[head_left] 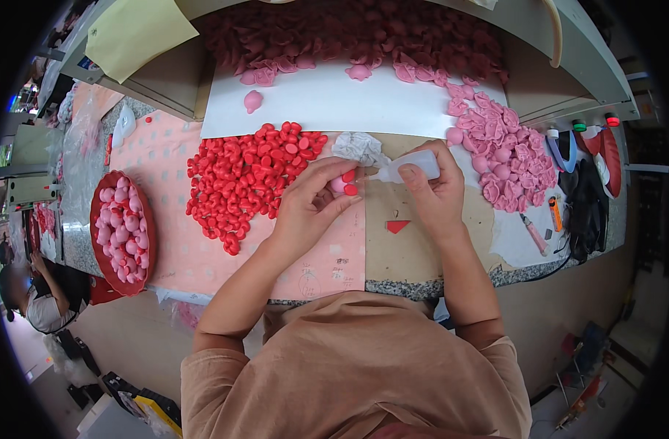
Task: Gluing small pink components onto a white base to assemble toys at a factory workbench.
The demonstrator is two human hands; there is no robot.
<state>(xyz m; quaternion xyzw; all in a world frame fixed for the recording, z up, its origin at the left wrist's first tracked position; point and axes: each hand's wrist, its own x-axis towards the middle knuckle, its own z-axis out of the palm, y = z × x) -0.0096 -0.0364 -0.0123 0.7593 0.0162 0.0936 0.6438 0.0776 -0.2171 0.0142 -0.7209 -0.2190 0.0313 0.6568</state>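
Note:
Between the thumb and fingers of my left hand (pixel 312 201) is a small pink ball-shaped piece (pixel 338 184) with two red parts on its right side. My right hand (pixel 438 189) grips a translucent white squeeze bottle (pixel 416 167), tilted so its narrow nozzle points left at the pink piece. Whether the nozzle tip touches the piece is too small to tell. Just beyond both hands lies a crumpled white tissue (pixel 356 147). A heap of small glossy red pieces (pixel 247 175) spreads to the left of my left hand.
A red oval basket (pixel 151 252) of pink pieces stands at the left. Frilly pink pieces (pixel 499 146) lie heaped at the right and along the back shelf. A glue-like tube (pixel 535 235), an orange cutter (pixel 555 214) and scissors-like blue handles (pixel 563 152) lie right. Another person sits far left.

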